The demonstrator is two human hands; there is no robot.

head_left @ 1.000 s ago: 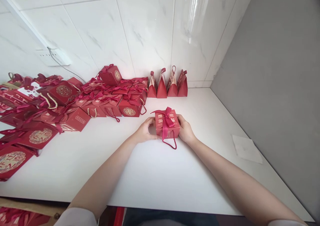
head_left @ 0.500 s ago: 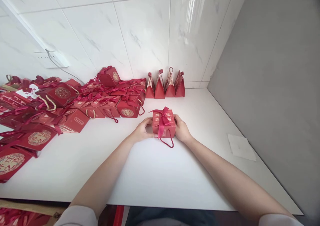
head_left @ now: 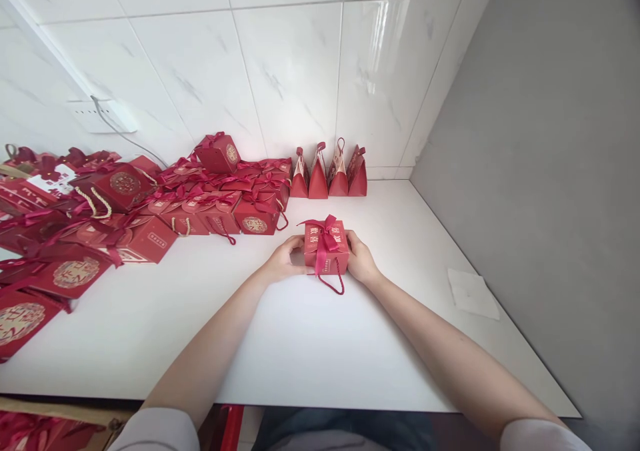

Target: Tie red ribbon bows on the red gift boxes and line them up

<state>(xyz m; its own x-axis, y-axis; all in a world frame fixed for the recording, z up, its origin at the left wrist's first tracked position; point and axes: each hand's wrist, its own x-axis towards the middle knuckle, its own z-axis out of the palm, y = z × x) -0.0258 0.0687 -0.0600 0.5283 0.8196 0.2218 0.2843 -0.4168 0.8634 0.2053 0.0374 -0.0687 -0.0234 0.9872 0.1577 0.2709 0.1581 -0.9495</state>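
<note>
A small red gift box [head_left: 339, 246] rests on the white table [head_left: 320, 344] in front of me, with a dark red ribbon bow [head_left: 327, 239] on its lid and a red cord handle [head_left: 334, 287] hanging from its near side. My left hand [head_left: 286, 262] holds the box's left side, thumb at the lower front edge and fingers behind. My right hand [head_left: 361, 258] is pressed to the right side, its fingers partly hidden behind the box.
Many red ribboned gift boxes [head_left: 257, 216] are heaped at the left. Several triangular red boxes [head_left: 318, 181] stand by the tiled wall [head_left: 290, 71]. A white tissue [head_left: 473, 294] lies near the right edge, beside a grey wall [head_left: 560, 171]. A cardboard carton [head_left: 65, 411] sits below left.
The view has shifted slightly. Both hands stay on the gift box, and the box has not visibly moved on the table.
</note>
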